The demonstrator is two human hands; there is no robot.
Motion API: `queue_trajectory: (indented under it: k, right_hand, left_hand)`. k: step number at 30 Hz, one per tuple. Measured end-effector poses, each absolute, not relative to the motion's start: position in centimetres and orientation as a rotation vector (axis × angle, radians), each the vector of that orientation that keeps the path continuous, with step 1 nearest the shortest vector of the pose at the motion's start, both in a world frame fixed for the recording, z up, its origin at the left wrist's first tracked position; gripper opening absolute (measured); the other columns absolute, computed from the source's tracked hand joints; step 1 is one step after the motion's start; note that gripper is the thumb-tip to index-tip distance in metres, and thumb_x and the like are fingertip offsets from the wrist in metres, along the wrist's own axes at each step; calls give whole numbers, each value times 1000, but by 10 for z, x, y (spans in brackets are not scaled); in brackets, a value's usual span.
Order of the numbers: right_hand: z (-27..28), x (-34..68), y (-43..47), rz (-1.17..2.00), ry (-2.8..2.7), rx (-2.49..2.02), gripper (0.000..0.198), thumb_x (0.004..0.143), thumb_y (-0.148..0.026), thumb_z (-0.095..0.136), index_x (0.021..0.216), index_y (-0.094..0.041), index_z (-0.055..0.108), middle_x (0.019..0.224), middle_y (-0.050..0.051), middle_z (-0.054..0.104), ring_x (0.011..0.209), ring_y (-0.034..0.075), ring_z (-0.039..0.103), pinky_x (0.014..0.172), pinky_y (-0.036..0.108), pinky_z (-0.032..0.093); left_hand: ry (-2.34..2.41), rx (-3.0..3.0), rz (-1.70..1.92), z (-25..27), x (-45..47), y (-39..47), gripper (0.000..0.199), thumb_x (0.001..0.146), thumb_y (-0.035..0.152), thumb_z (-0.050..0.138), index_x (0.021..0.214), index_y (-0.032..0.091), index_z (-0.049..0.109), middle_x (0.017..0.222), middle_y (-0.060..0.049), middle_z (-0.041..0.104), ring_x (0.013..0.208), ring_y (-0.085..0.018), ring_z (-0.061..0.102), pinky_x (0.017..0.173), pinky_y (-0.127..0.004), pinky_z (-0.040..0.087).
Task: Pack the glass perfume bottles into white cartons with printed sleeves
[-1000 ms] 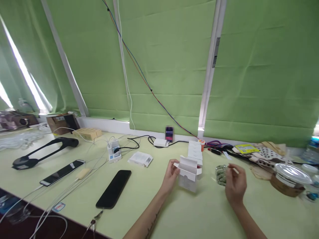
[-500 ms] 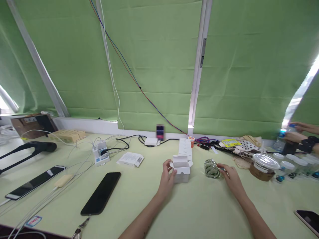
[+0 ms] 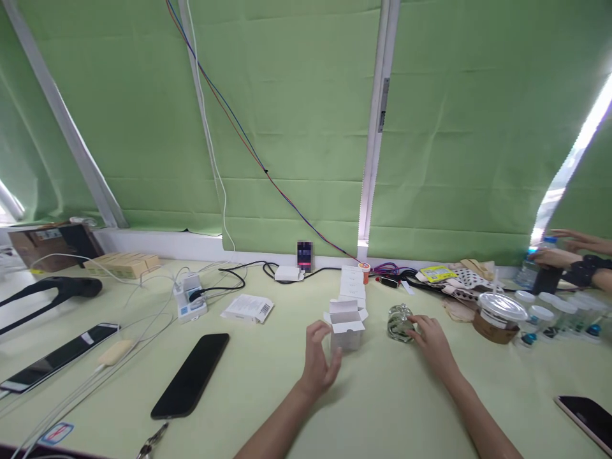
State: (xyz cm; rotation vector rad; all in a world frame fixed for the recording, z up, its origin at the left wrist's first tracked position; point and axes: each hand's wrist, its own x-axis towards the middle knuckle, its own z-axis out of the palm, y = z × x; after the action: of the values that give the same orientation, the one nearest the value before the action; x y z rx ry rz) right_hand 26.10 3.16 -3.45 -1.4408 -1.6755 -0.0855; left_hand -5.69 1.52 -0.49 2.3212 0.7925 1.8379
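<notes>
Left hand [image 3: 321,360]: fingers parted, just left of the open-topped white box [image 3: 347,339]; contact unclear. Right hand [image 3: 430,342]: fingertips at the right side of the clear container [image 3: 399,323]; firmness of hold cannot be told. Container stands right of box, apart from it. Beyond box: white cartons [image 3: 352,287] in a row, orange-and-white tub [image 3: 366,275] beside their far end. Left: black phone [image 3: 191,376], near; flat white packet [image 3: 247,308], farther. Right: lidded cup [image 3: 497,325], then white-capped jars [image 3: 542,313]. Far right: co-worker's hand [image 3: 549,257] by a bottle [image 3: 524,274]. Green blinds [image 3: 296,127] behind the table [image 3: 382,408].
</notes>
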Motion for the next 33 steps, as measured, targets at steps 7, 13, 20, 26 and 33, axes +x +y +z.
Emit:
queue_trajectory:
  k: [7,13,20,26,33]
  right_hand:
    - [-20,266,37,-105,-1649,-1454,32,87,-42,48,104,-20,64,102,10,69,94,28,56,86,44,43]
    - [-1,285,65,-40,-1580,-1586,35,75,-40,58,106,-25,64,99,7,73,99,32,54,83,47,38]
    - [5,269,68,186,-1550,-1572,15,67,-37,60,68,-23,66,73,5,72,72,26,62,70,37,42]
    - [36,273,46,342,-1305,-1495,41,71,-55,58,80,-16,67,75,9,70,71,27,62,65,39,49]
    - [79,242,-5,811,-1344,-1238,48,79,-57,59,102,-15,69,90,8,71,81,23,64,72,36,55]
  left_hand:
    - [513,2692,1556,-13,-50,3,55,77,18,55,127,26,33,104,-10,47,93,-26,52,78,-42,47]
    - [470,2708,1514,-8,-47,0,55,76,16,56,127,24,35,103,-11,48,92,-26,51,78,-41,47]
    - [467,2745,1427,-8,-48,-3,53,76,15,55,124,23,37,101,-11,50,91,-26,51,77,-40,48]
    - [441,2657,1400,-11,-50,-2,43,78,18,54,120,23,46,102,-12,54,92,-27,52,79,-41,47]
    - [544,1682,979,-1,-21,-10,35,90,44,46,97,14,63,92,-12,63,83,-23,60,79,-37,48]
